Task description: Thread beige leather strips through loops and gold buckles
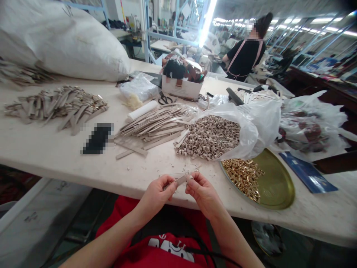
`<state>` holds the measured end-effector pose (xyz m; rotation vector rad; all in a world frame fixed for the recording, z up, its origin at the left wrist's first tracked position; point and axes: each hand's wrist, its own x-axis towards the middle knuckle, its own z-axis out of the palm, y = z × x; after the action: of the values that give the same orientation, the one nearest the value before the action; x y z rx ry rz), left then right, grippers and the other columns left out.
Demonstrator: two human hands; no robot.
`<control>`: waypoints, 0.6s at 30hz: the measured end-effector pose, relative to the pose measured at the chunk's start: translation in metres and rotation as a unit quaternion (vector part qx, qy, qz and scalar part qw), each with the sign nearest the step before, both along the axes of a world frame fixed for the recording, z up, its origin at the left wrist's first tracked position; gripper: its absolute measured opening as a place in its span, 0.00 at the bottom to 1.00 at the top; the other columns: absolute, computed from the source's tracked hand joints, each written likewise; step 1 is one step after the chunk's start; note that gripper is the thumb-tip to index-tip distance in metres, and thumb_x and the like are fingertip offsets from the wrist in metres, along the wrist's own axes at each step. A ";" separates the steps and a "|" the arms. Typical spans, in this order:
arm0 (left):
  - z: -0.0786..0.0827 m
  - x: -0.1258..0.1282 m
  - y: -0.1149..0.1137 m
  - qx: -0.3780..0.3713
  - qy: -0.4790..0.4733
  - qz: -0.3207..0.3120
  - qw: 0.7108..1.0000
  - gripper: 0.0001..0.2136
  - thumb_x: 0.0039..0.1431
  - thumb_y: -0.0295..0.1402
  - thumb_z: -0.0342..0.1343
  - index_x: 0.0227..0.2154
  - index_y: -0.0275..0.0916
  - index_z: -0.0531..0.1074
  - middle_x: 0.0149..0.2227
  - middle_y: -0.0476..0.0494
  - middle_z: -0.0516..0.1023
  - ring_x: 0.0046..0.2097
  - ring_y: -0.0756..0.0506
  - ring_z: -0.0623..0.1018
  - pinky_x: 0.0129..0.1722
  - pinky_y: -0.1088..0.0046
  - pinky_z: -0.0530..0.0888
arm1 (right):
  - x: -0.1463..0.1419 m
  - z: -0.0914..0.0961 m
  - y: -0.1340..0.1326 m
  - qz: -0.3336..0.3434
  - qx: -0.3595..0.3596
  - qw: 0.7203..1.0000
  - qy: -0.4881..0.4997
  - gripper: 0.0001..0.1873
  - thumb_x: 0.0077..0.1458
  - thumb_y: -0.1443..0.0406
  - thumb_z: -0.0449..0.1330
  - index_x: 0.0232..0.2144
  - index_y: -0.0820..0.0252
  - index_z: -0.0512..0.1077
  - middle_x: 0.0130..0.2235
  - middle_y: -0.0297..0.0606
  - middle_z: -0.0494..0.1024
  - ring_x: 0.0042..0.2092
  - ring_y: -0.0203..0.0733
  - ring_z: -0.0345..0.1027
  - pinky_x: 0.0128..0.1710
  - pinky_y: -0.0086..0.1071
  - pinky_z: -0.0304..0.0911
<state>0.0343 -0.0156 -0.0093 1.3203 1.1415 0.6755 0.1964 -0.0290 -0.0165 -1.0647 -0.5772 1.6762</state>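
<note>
My left hand [158, 192] and my right hand [201, 191] meet at the table's front edge, both pinched on one thin beige strap strip [180, 180] held between them. Just beyond lies a heap of small beige loops [209, 137] spilling from a white plastic bag [258, 124]. A pile of long beige strips [156, 128] lies to the left of the loops. To my right a round brass tray [276, 182] holds several gold metal buckles [244, 176].
A second heap of finished straps [60, 106] lies at far left, below a big white sack [61, 41]. A dark phone [97, 138], scissors [165, 99], a cardboard box [181, 86], and a blue packet [306, 172] are on the table. Another person [245, 56] works far behind.
</note>
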 end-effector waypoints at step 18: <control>0.007 0.003 0.007 0.050 0.125 -0.089 0.987 0.10 0.55 0.36 0.47 0.24 0.37 0.68 0.20 0.55 0.62 0.23 0.53 0.62 0.23 0.79 0.57 | -0.003 -0.009 -0.005 0.016 0.089 0.976 -0.198 0.11 0.42 0.62 0.63 0.29 0.58 0.68 0.24 0.29 0.71 0.25 0.33 0.65 0.27 0.28 0.60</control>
<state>0.0372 -0.0091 -0.0025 1.6062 1.1816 0.4498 0.1936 -0.0341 -0.0250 -1.2697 -0.9864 1.4118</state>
